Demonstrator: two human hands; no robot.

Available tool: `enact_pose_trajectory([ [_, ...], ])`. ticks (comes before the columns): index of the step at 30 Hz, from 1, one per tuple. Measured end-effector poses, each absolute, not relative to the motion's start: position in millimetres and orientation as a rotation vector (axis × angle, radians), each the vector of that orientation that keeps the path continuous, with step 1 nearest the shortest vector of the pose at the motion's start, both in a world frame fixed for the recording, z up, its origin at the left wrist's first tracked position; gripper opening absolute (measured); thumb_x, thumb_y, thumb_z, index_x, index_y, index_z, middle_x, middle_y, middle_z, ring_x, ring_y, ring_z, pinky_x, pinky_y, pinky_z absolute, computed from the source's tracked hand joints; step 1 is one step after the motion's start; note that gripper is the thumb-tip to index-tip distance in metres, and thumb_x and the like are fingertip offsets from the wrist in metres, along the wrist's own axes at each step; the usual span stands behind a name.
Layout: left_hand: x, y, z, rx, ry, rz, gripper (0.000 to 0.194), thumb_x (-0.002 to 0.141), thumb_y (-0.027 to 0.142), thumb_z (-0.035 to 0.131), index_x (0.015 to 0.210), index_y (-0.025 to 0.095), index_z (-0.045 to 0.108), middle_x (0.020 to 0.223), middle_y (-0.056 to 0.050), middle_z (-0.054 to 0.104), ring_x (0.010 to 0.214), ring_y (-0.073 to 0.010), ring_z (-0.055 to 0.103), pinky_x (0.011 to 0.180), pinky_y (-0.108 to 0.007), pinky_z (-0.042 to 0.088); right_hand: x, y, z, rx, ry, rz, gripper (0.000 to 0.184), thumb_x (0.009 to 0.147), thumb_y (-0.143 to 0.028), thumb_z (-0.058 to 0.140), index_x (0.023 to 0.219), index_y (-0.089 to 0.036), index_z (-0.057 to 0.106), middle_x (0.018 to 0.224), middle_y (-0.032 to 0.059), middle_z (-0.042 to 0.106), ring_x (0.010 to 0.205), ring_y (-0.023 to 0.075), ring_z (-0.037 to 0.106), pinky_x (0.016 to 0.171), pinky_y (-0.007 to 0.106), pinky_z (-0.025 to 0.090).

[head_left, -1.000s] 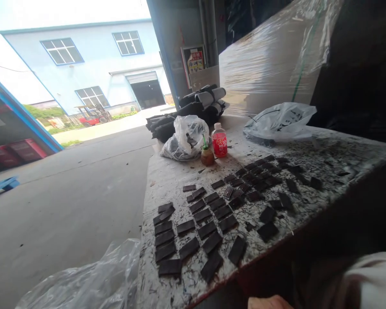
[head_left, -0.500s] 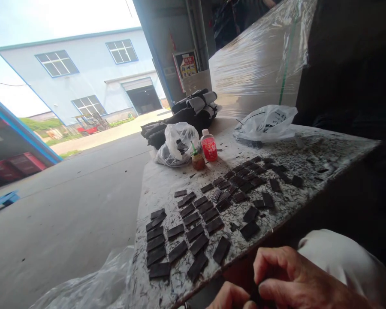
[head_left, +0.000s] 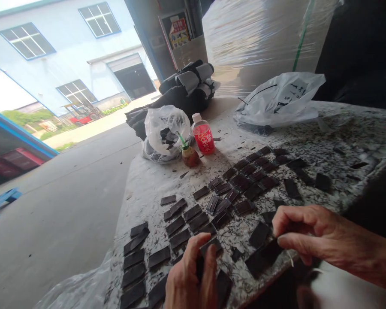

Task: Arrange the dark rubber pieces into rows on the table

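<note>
My right hand (head_left: 312,236) is over the table's near edge, thumb and forefinger pinched on a dark piece. That black rectangular piece (head_left: 263,257) extends left from the fingertips, low over or on the tabletop; its exact contact is unclear. A thin white strand hangs below the thumb. My left hand (head_left: 193,270) is above the near rows, thumb and forefinger apart with dark material showing in the gap. Close to its fingertips lies another black piece (head_left: 212,246). Several similar pieces lie in slanting rows, and some farther ones look shinier (head_left: 241,182).
The speckled tabletop (head_left: 148,180) holds a red drink bottle (head_left: 204,135), a small brown bottle (head_left: 189,156) with a green nozzle, and two plastic bags (head_left: 167,128) (head_left: 283,101). Rolled dark material (head_left: 193,86) and a wrapped stack (head_left: 254,47) are behind. Clear plastic sheeting (head_left: 80,283) hangs at left.
Both hands were together below the table's near edge. They have separated and come up over the tabletop, left hand leftward, right hand upward. The view has moved closer to the table.
</note>
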State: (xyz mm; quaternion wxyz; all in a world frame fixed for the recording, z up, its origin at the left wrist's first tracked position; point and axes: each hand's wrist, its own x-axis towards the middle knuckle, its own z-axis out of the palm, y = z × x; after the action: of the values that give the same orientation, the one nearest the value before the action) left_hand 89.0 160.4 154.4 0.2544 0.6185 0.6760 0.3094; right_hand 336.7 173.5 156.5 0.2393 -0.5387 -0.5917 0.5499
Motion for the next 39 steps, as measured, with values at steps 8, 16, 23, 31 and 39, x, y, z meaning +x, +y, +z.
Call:
enact_pose_trajectory([
  [8, 99.5, 200.3, 153.3, 1.682, 1.85, 0.572, 0.019, 0.086, 0.036, 0.044, 0.094, 0.028, 0.059, 0.081, 0.002, 0.067, 0.08, -0.0177, 0.06, 0.073, -0.027, 0.037, 344.1, 174.6, 141.9, -1.438, -1.406, 1.636, 0.019, 0.073, -0.041, 0.063, 0.071, -0.022, 0.06, 0.062, -0.0042, 0.049, 0.05, 0.0092, 0.045, 0.048, 0.02, 0.04],
  [16, 99.7, 208.8, 143.5, 1.707, 1.829, 0.472, 0.014, 0.086, 0.034, 0.043, 0.083, 0.026, 0.053, 0.063, 0.005, 0.057, 0.062, -0.0139, 0.05, 0.062, -0.025, 0.034, 347.1, 176.6, 131.3, -1.485, -1.308, 1.637, 0.024, 0.07, -0.045, 0.065, 0.069, -0.022, 0.06, 0.06, -0.0029, 0.05, 0.048, 0.0108, 0.047, 0.047, 0.022, 0.041],
  [23, 98.3, 208.9, 150.1, 1.705, 1.748, 0.455, 0.017, 0.085, 0.036, 0.043, 0.077, 0.024, 0.052, 0.067, 0.005, 0.057, 0.064, -0.0121, 0.049, 0.063, -0.022, 0.034, 346.6, 185.7, 126.9, -1.459, -1.309, 1.701, 0.022, 0.07, -0.042, 0.065, 0.069, -0.021, 0.058, 0.053, -0.0056, 0.042, 0.046, 0.0089, 0.04, 0.044, 0.019, 0.037],
  [31, 98.0, 204.4, 158.6, 1.586, 1.631, 0.449, 0.022, 0.083, 0.042, 0.048, 0.072, 0.023, 0.053, 0.059, 0.006, 0.041, 0.055, -0.0101, 0.035, 0.052, -0.021, 0.028, 349.0, 184.6, 124.2, -1.422, -1.17, 1.7, 0.024, 0.07, -0.043, 0.068, 0.07, -0.021, 0.058, 0.049, -0.0072, 0.038, 0.044, 0.008, 0.037, 0.043, 0.017, 0.037],
  [39, 108.6, 206.1, 145.9, 1.822, 1.688, 0.123, 0.018, 0.088, 0.031, 0.034, 0.08, 0.026, 0.05, 0.058, 0.005, 0.048, 0.056, -0.0131, 0.045, 0.056, -0.024, 0.029, 337.0, 195.5, 141.6, -1.507, -1.319, 1.689, 0.022, 0.072, -0.04, 0.065, 0.07, -0.02, 0.056, 0.052, -0.0059, 0.043, 0.045, 0.0078, 0.039, 0.042, 0.018, 0.034],
])
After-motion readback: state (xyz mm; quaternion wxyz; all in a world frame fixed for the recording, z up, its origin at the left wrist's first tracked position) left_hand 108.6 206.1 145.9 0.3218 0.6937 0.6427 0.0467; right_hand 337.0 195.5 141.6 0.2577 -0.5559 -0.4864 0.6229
